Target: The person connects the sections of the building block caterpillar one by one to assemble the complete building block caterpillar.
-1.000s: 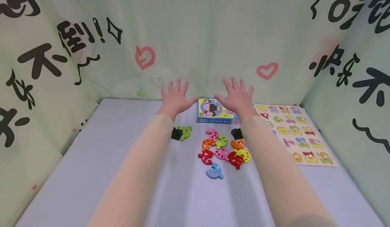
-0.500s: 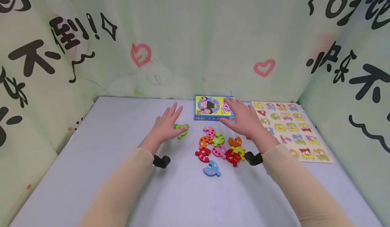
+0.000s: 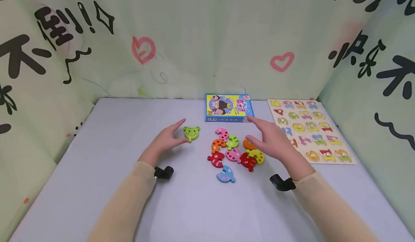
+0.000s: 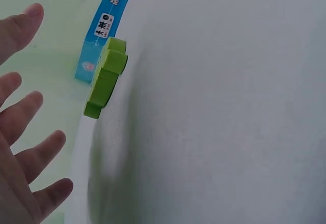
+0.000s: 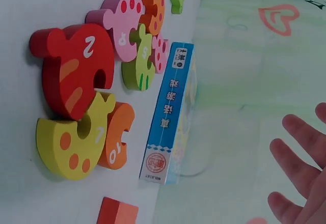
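My left hand [image 3: 164, 141] hovers with its fingers extended beside a green frog-head piece [image 3: 191, 133]. In the left wrist view, the fingers are spread apart and the frog-head piece [image 4: 106, 79] lies clear of them. My right hand [image 3: 272, 139] is held over the table's right half, fingers straight, holding nothing. Left of it lies a cluster of wooden number puzzle pieces: a red piece marked 2 [image 5: 76, 71], a yellow piece [image 5: 76, 145], an orange piece marked 10 [image 5: 118, 137], plus several pink, green, orange and red ones. The right thumb partly covers the orange one in the head view.
A blue piece with pink dots [image 3: 226, 174] lies in front of the cluster. Behind it stands a flat blue-and-yellow game box [image 3: 229, 106]. At the right, a board with printed shapes [image 3: 311, 132] lies flat, the right hand covering part of its left edge. A lettered curtain [image 3: 194, 36] encloses the table.
Both hands have come back and down from raised, spread poses near the box. They now stand farther apart, left by the frog-head piece, right beside the cluster. The pieces have not moved.
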A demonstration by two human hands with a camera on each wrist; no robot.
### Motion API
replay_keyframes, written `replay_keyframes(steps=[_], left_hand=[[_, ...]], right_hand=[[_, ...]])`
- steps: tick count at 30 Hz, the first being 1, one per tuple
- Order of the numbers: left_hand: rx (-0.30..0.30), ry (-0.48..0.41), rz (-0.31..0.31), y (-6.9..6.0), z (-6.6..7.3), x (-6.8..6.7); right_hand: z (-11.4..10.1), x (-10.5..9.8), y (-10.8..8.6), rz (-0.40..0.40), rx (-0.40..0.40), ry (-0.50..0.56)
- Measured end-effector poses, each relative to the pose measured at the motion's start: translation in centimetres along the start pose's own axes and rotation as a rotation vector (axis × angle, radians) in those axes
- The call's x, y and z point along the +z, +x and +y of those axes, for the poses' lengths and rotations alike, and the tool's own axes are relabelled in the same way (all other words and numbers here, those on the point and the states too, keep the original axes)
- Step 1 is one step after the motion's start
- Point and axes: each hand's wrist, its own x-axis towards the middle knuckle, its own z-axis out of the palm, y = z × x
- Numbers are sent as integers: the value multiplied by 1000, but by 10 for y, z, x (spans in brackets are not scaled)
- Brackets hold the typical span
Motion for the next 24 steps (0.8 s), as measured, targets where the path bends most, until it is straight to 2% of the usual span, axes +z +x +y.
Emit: replay_keyframes(steps=[9, 14, 18, 24], left_hand=[[16, 5, -68, 8, -9, -2], [-37, 17, -92, 15, -11, -3], [-51, 36, -91, 22, -16, 1], [40, 93, -75, 31, -23, 10]], right_hand=[[-2, 5, -16, 53, -14, 139], [1, 8, -26, 40, 10, 183], [5, 10, -32, 57, 22, 217], [5, 12, -41, 74, 38, 251]])
